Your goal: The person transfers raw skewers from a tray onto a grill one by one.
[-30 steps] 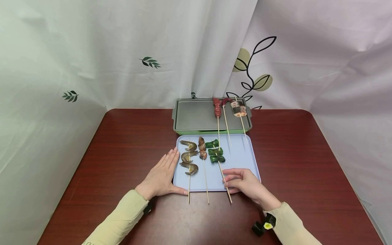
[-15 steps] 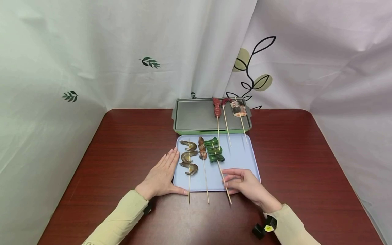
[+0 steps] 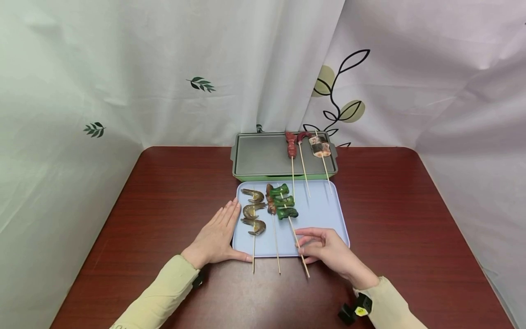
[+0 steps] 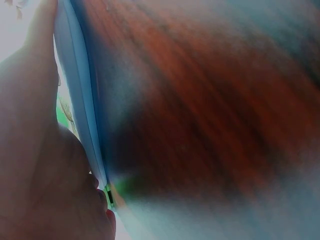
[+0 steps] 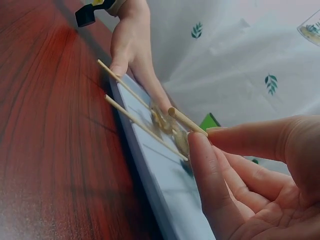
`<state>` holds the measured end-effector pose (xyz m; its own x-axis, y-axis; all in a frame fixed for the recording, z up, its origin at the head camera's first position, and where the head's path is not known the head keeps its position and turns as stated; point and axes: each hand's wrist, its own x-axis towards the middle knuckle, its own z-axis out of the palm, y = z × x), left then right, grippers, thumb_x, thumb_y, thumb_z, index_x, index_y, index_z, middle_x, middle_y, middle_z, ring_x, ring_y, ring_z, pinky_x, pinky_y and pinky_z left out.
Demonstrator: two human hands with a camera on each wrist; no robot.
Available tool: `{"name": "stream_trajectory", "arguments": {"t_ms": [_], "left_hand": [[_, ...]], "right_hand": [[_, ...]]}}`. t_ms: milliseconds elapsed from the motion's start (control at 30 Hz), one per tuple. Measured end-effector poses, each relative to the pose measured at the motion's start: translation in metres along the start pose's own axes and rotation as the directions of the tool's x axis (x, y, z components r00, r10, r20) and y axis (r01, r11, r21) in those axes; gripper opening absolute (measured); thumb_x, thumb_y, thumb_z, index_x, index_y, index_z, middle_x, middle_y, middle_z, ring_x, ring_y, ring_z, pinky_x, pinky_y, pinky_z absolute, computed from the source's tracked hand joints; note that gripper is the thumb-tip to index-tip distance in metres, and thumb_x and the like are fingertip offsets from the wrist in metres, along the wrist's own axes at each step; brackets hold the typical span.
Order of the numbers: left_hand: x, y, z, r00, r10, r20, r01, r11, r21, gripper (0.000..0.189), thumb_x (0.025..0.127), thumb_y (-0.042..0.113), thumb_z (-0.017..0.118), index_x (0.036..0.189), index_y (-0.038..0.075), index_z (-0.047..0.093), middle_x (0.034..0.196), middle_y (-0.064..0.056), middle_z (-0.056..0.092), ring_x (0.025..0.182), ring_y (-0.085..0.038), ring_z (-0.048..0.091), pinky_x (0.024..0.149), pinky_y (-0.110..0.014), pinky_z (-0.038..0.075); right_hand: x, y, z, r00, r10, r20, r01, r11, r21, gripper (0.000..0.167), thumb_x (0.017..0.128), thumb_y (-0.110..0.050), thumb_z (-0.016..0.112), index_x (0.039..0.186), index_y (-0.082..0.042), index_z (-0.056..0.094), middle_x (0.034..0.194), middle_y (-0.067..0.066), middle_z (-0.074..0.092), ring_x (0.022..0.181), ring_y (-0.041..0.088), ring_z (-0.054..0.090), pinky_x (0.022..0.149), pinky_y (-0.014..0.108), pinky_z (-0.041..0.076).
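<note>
My right hand [image 3: 326, 249] pinches the stick of a green pepper skewer [image 3: 285, 201] between thumb and fingers, over the front right of the light blue tray [image 3: 324, 214]. In the right wrist view the stick's end [image 5: 187, 121] pokes out from the pinch. The peppers partly cover a brown meat skewer [image 3: 272, 208] beside them. My left hand [image 3: 218, 235] lies with straight fingers along the tray's left edge, its thumb at the front corner close to the stick of a shrimp skewer [image 3: 254, 226]. The left wrist view is blurred and shows mostly tabletop.
Behind the tray stands a grey griddle [image 3: 259, 155] with a green base. On its right side lie a red meat skewer [image 3: 291, 145], a curved dark red skewer [image 3: 303, 136] and a fish skewer [image 3: 320, 146], their sticks reaching over the tray. White curtains hang around the brown table [image 3: 176, 192].
The pepper skewer has shifted slightly left in my right hand, its peppers now overlapping the brown meat skewer. My left hand stays in place.
</note>
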<state>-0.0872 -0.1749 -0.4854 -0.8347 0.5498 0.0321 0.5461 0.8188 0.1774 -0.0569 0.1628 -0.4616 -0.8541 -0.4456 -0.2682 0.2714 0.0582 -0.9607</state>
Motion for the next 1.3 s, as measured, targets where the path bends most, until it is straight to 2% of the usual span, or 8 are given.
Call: {"name": "stream_trajectory", "arguments": {"t_ms": [167, 333, 600, 700, 1033, 1167, 1300], "left_hand": [[0.0, -0.001, 0.004, 1.0, 0.005, -0.019, -0.005, 1.0, 0.008, 0.145, 0.065, 0.097, 0.053, 0.157, -0.01, 0.022, 0.165, -0.026, 0.014, 0.152, -0.038, 0.017, 0.122, -0.046, 0.018], [0.0, -0.002, 0.004, 1.0, -0.007, 0.001, 0.007, 1.0, 0.018, 0.146, 0.064, 0.097, 0.054, 0.158, -0.008, 0.019, 0.166, -0.024, 0.012, 0.153, -0.035, 0.014, 0.123, -0.045, 0.015], [0.001, 0.002, -0.005, 1.0, -0.009, 0.018, 0.009, 1.0, 0.018, 0.144, 0.064, 0.092, 0.063, 0.157, -0.01, 0.021, 0.165, -0.027, 0.014, 0.152, -0.038, 0.018, 0.122, -0.047, 0.019], [0.002, 0.002, -0.004, 1.0, -0.006, 0.016, 0.006, 1.0, 0.02, 0.144, 0.065, 0.092, 0.062, 0.157, -0.01, 0.021, 0.165, -0.027, 0.015, 0.151, -0.039, 0.018, 0.121, -0.047, 0.02], [0.0, -0.001, 0.003, 1.0, 0.0, -0.008, 0.0, 1.0, -0.003, 0.145, 0.065, 0.097, 0.054, 0.157, -0.01, 0.021, 0.165, -0.026, 0.015, 0.152, -0.038, 0.017, 0.122, -0.046, 0.018], [0.0, -0.001, 0.002, 1.0, -0.007, 0.007, 0.007, 1.0, 0.001, 0.145, 0.064, 0.097, 0.054, 0.157, -0.01, 0.021, 0.165, -0.026, 0.014, 0.152, -0.037, 0.016, 0.122, -0.046, 0.017], [0.001, 0.001, -0.003, 1.0, -0.012, 0.025, 0.011, 1.0, 0.011, 0.144, 0.065, 0.093, 0.061, 0.157, -0.011, 0.021, 0.165, -0.027, 0.015, 0.152, -0.037, 0.017, 0.122, -0.047, 0.018]], "right_hand": [[-0.002, -0.004, 0.002, 1.0, -0.012, 0.009, 0.012, 1.0, -0.012, 0.051, 0.091, 0.003, 0.069, 0.137, 0.016, 0.053, 0.104, 0.017, 0.066, 0.086, 0.017, 0.071, 0.073, 0.039, 0.062], [-0.004, -0.009, 0.004, 0.999, -0.029, 0.024, 0.029, 0.999, -0.024, 0.051, 0.091, 0.003, 0.069, 0.137, 0.016, 0.052, 0.104, 0.018, 0.066, 0.085, 0.017, 0.071, 0.073, 0.039, 0.062], [-0.004, -0.02, 0.004, 0.996, -0.079, 0.036, 0.081, 0.994, -0.071, 0.049, 0.091, 0.006, 0.066, 0.137, 0.016, 0.052, 0.106, 0.025, 0.065, 0.084, 0.018, 0.071, 0.073, 0.039, 0.062], [-0.003, -0.026, 0.003, 0.995, -0.089, 0.039, 0.092, 0.992, -0.087, 0.049, 0.092, 0.006, 0.065, 0.138, 0.015, 0.052, 0.108, 0.028, 0.064, 0.084, 0.022, 0.071, 0.073, 0.039, 0.062], [0.004, -0.053, -0.002, 0.99, -0.14, -0.008, 0.137, 0.977, -0.165, 0.048, 0.092, 0.002, 0.07, 0.138, 0.007, 0.058, 0.109, 0.024, 0.065, 0.085, 0.038, 0.071, 0.073, 0.041, 0.062], [0.008, -0.065, -0.003, 0.985, -0.167, -0.034, 0.157, 0.967, -0.201, 0.048, 0.092, 0.001, 0.071, 0.138, 0.005, 0.059, 0.109, 0.024, 0.066, 0.083, 0.036, 0.073, 0.074, 0.04, 0.062], [0.015, -0.076, -0.004, 0.979, -0.195, -0.057, 0.178, 0.959, -0.222, 0.048, 0.09, 0.001, 0.073, 0.137, 0.005, 0.06, 0.107, 0.021, 0.067, 0.082, 0.033, 0.073, 0.073, 0.04, 0.062]]}}
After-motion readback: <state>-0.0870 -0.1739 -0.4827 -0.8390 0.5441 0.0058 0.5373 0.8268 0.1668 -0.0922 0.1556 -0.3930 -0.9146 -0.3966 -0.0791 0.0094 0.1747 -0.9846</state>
